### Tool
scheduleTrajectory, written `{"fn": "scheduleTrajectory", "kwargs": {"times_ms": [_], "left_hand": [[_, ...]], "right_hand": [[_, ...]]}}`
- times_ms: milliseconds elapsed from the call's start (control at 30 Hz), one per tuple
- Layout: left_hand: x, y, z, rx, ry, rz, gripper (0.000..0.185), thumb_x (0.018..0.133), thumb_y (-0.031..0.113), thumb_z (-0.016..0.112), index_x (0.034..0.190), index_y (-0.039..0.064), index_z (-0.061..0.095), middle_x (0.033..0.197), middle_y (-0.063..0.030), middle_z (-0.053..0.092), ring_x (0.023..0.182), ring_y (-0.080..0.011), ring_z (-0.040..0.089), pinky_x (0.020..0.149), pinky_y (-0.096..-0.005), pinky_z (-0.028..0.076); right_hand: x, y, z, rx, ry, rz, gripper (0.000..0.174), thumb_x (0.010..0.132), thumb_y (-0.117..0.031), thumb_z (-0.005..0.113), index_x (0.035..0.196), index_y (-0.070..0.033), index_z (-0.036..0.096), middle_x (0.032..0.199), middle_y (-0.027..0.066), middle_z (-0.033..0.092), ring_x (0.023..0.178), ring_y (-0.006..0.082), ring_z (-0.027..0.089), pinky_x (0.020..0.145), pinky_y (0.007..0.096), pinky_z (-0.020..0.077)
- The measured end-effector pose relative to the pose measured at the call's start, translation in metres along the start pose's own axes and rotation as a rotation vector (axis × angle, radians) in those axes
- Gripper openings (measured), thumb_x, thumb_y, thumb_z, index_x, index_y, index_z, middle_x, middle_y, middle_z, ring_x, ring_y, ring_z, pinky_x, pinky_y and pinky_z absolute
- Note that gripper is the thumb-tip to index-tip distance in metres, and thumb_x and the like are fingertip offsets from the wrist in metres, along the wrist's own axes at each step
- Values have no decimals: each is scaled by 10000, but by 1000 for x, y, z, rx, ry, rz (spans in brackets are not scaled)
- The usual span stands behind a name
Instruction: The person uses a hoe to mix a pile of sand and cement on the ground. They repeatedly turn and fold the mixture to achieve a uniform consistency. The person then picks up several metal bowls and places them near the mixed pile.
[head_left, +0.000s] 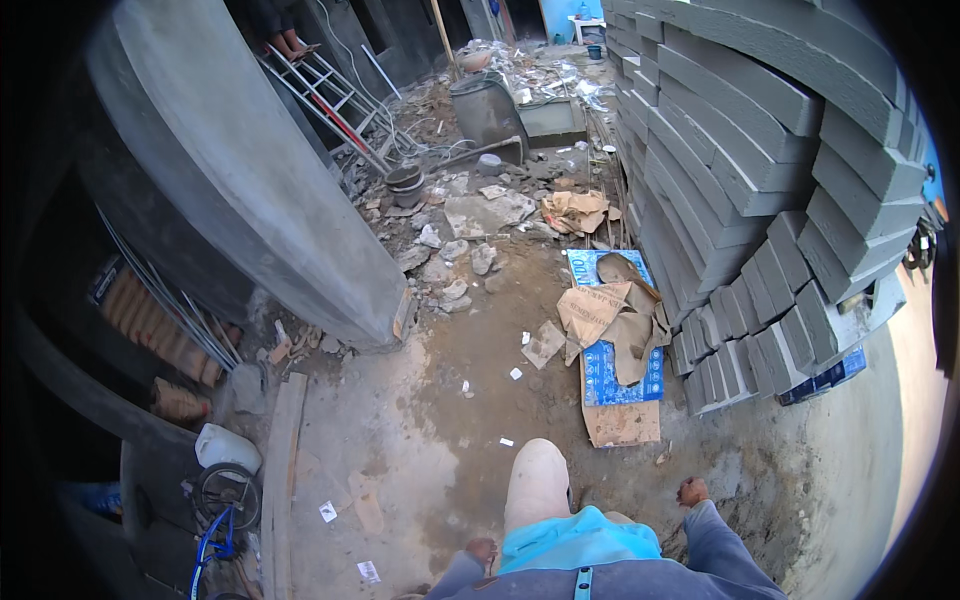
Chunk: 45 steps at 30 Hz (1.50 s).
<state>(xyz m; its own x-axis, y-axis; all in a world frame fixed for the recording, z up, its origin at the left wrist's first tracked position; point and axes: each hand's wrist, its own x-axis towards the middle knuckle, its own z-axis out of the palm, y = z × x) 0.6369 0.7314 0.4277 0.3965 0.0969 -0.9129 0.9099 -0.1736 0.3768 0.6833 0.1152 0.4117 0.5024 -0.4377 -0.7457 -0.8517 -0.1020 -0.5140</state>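
My left hand (482, 550) hangs low beside my left thigh, near the hem of a turquoise shirt; its fingers are partly hidden and nothing shows in it. On the other side, my right hand (691, 491) hangs over the stained concrete floor with its fingers curled and no object visible in it. Ahead of my raised knee lies a flattened blue cardboard box (600, 375) with torn brown paper sacks (592, 309) on top. A tall stack of grey concrete blocks (720, 187) stands to the right.
A rendered pillar (255, 172) rises at left. Ahead are rubble (487, 214), a dark barrel (487, 112), stacked buckets (405, 184) and an aluminium ladder (337, 105) with a person's feet on it. Planks (283, 480), a white jerrycan (227, 450) and a blue bicycle (214, 536) lie at lower left.
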Motion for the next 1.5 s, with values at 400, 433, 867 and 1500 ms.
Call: {"fn": "scheduleTrajectory", "kwargs": {"times_ms": [400, 433, 867, 1500], "left_hand": [[69, 186, -72, -360, 46, 161, 220, 992, 235, 668, 1036, 20, 684, 922, -106, 718, 798, -225, 691, 683, -358, 557], [72, 208, -86, -338, 88, 217, 226, 1001, 231, 651, 1040, 10, 681, 897, -105, 718, 773, -221, 690, 657, -360, 553], [187, 543, -245, -89, 278, 279, 277, 1042, 234, 604, 1175, -2, 658, 952, -99, 740, 775, -194, 712, 699, -345, 584], [212, 913, -210, -31, 359, 347, 359, 969, 328, 660, 1171, 33, 691, 1097, -203, 746, 1070, -361, 702, 940, -451, 537]], "right_hand": [[90, -308, 165, -143, -299, -184, 229, 952, -128, 599, 1105, 34, 652, 908, 159, 741, 757, 261, 762, 628, 404, 639], [87, -318, 171, -145, -321, -134, 209, 947, -115, 628, 1105, 18, 652, 904, 154, 736, 754, 268, 757, 620, 420, 633], [74, -514, 197, -39, -265, -71, 225, 982, -75, 560, 1180, 32, 581, 912, 156, 717, 731, 252, 732, 580, 402, 614], [220, -860, 174, -117, -248, -2, 241, 1007, -143, 570, 1215, -23, 599, 930, 150, 713, 656, 237, 688, 541, 429, 580]]}}
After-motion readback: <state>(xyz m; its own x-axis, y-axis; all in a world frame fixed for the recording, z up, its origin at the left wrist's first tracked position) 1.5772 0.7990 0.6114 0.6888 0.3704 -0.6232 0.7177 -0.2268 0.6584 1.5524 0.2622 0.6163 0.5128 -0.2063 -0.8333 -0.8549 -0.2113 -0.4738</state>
